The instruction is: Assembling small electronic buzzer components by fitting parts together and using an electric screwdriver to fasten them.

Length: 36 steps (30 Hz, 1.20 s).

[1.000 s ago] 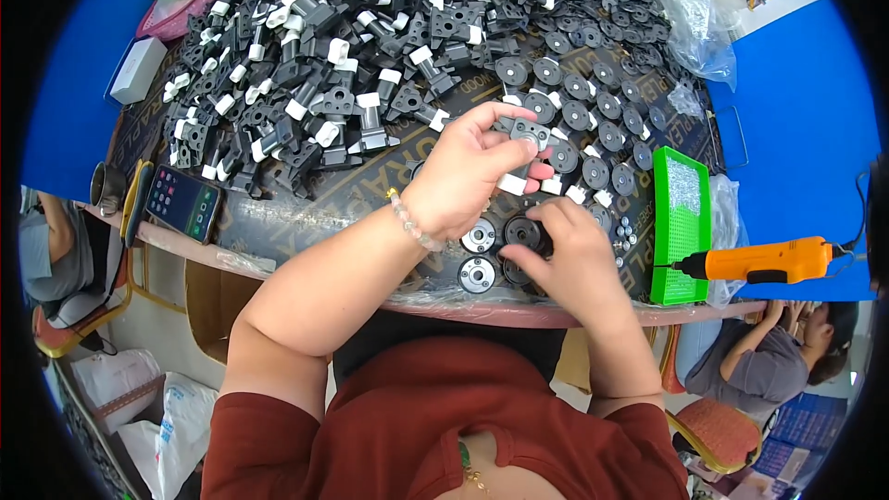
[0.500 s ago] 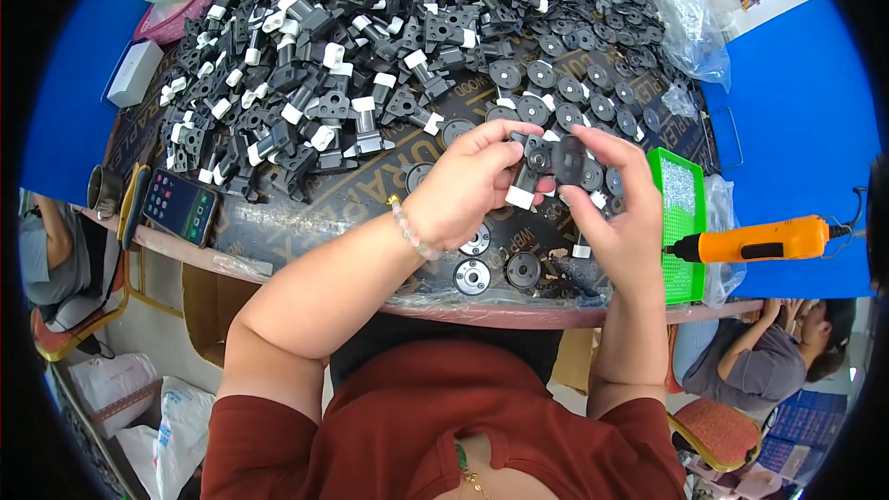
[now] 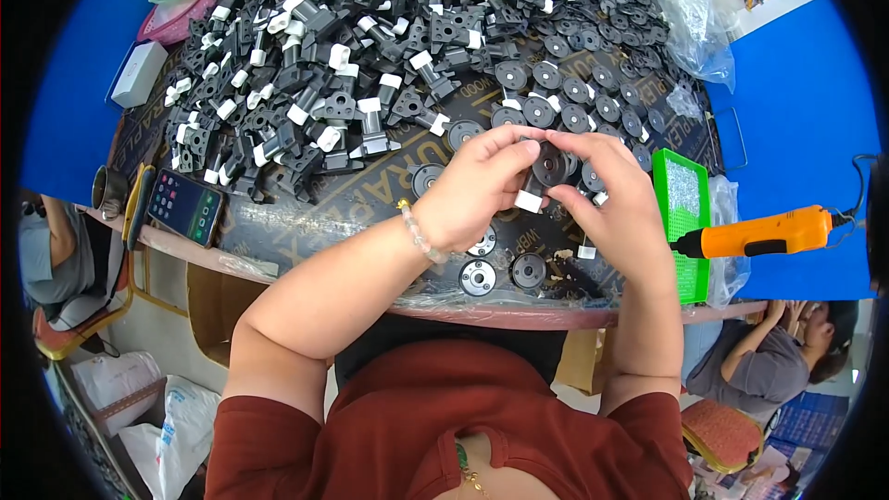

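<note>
**Both hands closed on one round black part at the centre of the frame**

From my remote seat I saw the left hand [image 3: 472, 190] and the right hand [image 3: 616, 199] meeting just right of the frame's centre, above the dark work board [image 3: 370, 199]. Between them sat a round black disc part [image 3: 553, 165], pinched by the fingertips of both hands; the left fingers curled tightly over its upper edge, the right thumb and fingers pressed on its right side. A small white clip [image 3: 528, 201] showed just below the disc, against the left hand's fingers; I could not tell which hand bore it.

A beaded bracelet [image 3: 419, 233] ringed the left wrist. Below the hands, near the board's lower edge, two finished discs [image 3: 505, 274] lay side by side. The heap of black and white parts [image 3: 343, 65] filled the upper left. A green tray [image 3: 683, 222] stood right of the hands, with an orange electric screwdriver [image 3: 759, 233] lying across it. A phone [image 3: 183, 206] rested at the left edge.
</note>
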{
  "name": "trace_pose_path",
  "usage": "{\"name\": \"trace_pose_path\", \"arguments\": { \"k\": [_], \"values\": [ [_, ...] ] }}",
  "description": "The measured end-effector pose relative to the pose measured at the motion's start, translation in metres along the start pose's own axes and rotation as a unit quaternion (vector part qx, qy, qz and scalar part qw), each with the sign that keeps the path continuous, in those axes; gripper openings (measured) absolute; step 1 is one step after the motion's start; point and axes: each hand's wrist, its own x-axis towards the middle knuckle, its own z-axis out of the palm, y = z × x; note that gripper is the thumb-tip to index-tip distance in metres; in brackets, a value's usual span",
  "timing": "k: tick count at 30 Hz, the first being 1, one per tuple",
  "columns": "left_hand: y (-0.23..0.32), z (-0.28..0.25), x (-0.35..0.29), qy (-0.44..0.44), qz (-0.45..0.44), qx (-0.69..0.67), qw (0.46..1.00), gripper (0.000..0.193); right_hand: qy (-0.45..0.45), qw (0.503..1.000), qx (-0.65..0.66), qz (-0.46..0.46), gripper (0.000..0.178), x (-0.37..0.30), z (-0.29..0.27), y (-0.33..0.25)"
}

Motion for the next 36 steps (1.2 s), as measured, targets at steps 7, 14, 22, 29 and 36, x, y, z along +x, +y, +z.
{"name": "trace_pose_path", "arguments": {
  "k": [7,14,22,29,36],
  "values": [
    [-0.009,-0.006,0.002,-0.021,0.003,0.044,0.999,0.031,0.005,0.999,0.001,-0.038,0.051,0.002,0.001,-0.004],
    [0.021,0.01,-0.014,0.06,0.089,0.385,0.916,0.044,-0.025,0.999,0.027,0.03,0.047,-0.019,0.005,0.001],
    [0.033,0.014,-0.015,0.123,0.323,0.439,0.829,0.021,-0.078,0.996,-0.029,0.04,0.042,-0.042,0.032,0.016],
    [0.052,0.037,-0.042,0.06,0.281,0.585,0.758,0.019,-0.051,0.997,-0.036,0.033,0.039,-0.041,0.032,0.023],
    [-0.001,0.015,-0.083,0.009,0.239,0.809,0.537,0.031,-0.038,0.993,-0.046,-0.103,0.029,-0.076,0.031,0.001]
  ]
}}
